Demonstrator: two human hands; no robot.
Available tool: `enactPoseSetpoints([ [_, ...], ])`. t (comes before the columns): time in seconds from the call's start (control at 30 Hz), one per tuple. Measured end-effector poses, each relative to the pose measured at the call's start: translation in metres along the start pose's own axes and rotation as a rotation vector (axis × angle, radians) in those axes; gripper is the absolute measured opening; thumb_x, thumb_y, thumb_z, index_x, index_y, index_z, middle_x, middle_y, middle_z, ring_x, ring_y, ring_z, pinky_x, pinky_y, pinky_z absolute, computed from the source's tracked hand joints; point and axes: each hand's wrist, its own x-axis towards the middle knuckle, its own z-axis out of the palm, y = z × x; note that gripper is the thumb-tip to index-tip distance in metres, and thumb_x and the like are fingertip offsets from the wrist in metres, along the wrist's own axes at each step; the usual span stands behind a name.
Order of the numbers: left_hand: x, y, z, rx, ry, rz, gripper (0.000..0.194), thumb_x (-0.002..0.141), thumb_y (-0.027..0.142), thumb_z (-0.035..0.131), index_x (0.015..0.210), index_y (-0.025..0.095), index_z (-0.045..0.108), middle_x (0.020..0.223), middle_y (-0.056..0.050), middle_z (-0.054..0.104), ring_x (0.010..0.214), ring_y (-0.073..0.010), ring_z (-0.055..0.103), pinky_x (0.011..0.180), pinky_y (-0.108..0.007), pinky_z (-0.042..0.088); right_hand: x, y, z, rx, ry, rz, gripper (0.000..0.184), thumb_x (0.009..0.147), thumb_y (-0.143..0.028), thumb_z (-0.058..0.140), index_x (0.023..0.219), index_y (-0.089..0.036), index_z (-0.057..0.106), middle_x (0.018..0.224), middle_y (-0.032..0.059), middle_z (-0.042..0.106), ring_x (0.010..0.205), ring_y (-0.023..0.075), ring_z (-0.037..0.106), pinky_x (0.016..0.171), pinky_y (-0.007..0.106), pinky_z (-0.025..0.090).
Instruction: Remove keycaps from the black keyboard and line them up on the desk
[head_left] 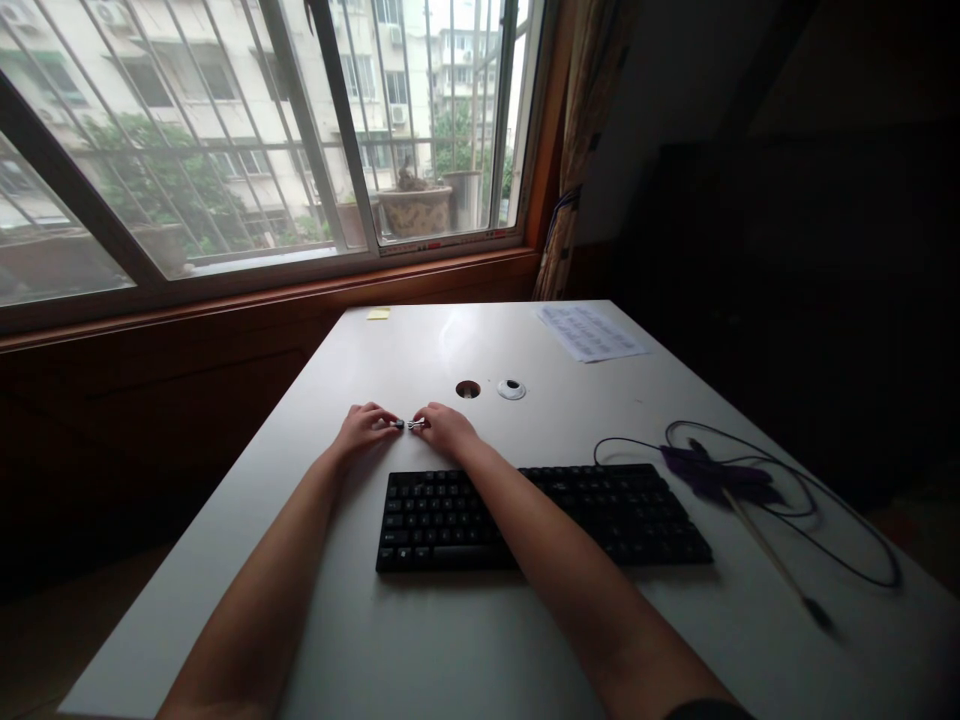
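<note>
Behind the black keyboard (435,505), my two hands face each other just above or on the white desk. Between the fingertips of my left hand (361,428) is a small dark piece (399,424), too small to name for certain. My right hand (447,430) pinches a small silvery, wire-like piece (415,425). The two pieces lie very near one another; whether they touch I cannot tell. My right forearm crosses over the keyboard and hides part of its keys.
On the right, a black cable (832,490) loops around a purple cloth (720,475) and a thin stick-like tool (772,550) with a dark tip. Beyond my hands are a desk hole (468,390), a round cover (511,388), printed paper (592,333) and a yellow note (379,314).
</note>
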Motion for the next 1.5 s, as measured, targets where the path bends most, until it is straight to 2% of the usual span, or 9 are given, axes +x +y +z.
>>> enactPoseSetpoints([
  [0.4, 0.0056, -0.0019, 0.0107, 0.004, 0.013, 0.067, 0.027, 0.079, 0.048, 0.068, 0.096, 0.029, 0.076, 0.094, -0.005, 0.066, 0.097, -0.0243, 0.053, 0.096, -0.039, 0.036, -0.003, 0.0032, -0.0032, -0.009, 0.045, 0.053, 0.023, 0.09, -0.035, 0.059, 0.108, -0.025, 0.069, 0.108, 0.0048, 0.066, 0.092, 0.0181, 0.062, 0.078, 0.027, 0.044],
  [0.73, 0.005, 0.0019, 0.0094, 0.0, 0.018, 0.068, 0.028, 0.08, 0.048, 0.066, 0.097, 0.028, 0.076, 0.093, -0.005, 0.066, 0.093, -0.024, 0.054, 0.092, -0.038, 0.038, -0.0033, 0.0007, -0.0029, -0.008, 0.033, 0.035, 0.028, 0.089, -0.042, 0.06, 0.111, -0.027, 0.069, 0.106, 0.004, 0.066, 0.09, 0.0175, 0.062, 0.076, 0.026, 0.044],
  [1.5, 0.0056, 0.0016, 0.0066, -0.015, 0.004, 0.062, 0.028, 0.079, 0.048, 0.068, 0.098, 0.03, 0.076, 0.091, -0.005, 0.066, 0.092, -0.0238, 0.056, 0.094, -0.038, 0.038, -0.0032, -0.0006, -0.0026, -0.027, 0.032, 0.054, 0.028, 0.089, -0.042, 0.06, 0.11, -0.028, 0.07, 0.106, 0.0041, 0.066, 0.092, 0.0189, 0.063, 0.076, 0.027, 0.044],
])
